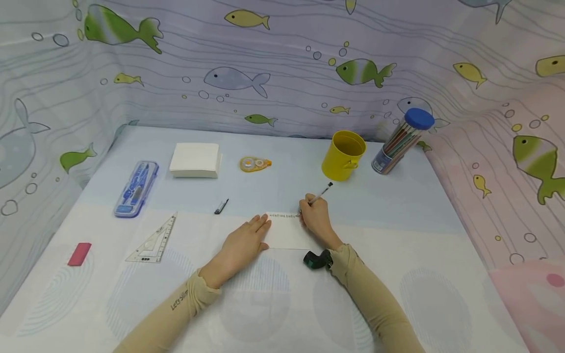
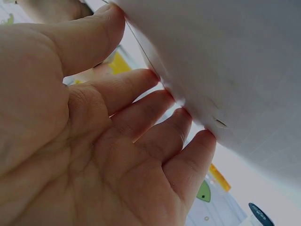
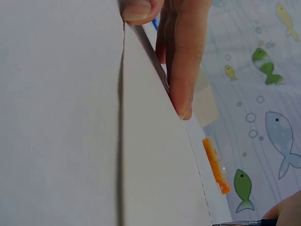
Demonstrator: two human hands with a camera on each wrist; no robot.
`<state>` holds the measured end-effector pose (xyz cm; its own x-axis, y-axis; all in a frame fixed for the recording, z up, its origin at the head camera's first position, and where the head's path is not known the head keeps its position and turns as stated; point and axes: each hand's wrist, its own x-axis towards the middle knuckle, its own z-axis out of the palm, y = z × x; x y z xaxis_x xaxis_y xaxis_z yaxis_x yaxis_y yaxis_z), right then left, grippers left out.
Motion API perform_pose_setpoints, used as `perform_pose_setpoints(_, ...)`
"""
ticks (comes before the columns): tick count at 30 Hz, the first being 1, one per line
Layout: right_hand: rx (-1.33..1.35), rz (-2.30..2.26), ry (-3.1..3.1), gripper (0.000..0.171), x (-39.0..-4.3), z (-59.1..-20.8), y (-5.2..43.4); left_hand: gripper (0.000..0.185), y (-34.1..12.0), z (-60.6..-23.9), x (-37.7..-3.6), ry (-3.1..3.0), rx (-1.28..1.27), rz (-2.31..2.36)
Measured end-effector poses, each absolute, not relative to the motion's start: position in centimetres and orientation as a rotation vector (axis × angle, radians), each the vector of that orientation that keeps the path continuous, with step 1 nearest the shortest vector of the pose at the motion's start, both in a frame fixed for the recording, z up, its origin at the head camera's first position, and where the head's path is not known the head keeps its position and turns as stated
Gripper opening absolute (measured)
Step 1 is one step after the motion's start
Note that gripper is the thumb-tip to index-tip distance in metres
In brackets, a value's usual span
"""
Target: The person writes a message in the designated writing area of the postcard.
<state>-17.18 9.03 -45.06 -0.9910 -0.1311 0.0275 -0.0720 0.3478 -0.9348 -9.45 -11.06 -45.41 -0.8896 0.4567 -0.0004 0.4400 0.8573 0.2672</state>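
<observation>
A small white card [image 1: 289, 233] lies in front of me, a row of tiny dark marks along its far edge. My left hand [image 1: 247, 241] rests on its left side with the fingers extended; the left wrist view shows the fingertips [image 2: 200, 136] along the card's edge. My right hand [image 1: 316, 215] pinches a clear-barrelled pen [image 1: 321, 193] with a dark end, its tip at the card's far right corner. In the right wrist view, the pen's tip end [image 3: 240, 223] shows at the bottom. A pen cap [image 1: 221, 206] lies to the left, beyond my left hand.
Farther back are a stack of white cards [image 1: 194, 161], an orange correction tape [image 1: 255, 164], a yellow bucket [image 1: 337, 164] and a blue-lidded pencil tube [image 1: 399, 144]. At left lie a blue case [image 1: 137, 189], a set square [image 1: 154, 242] and a red eraser [image 1: 80, 254].
</observation>
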Motion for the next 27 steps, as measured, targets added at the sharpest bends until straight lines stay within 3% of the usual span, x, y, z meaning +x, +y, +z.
perform_pose_setpoints(27, -0.202, -1.748, 2.536, 0.038, -17.15, -45.0, 9.02, 0.058, -10.99, -45.41, -9.4, 2.964, 0.707, 0.405)
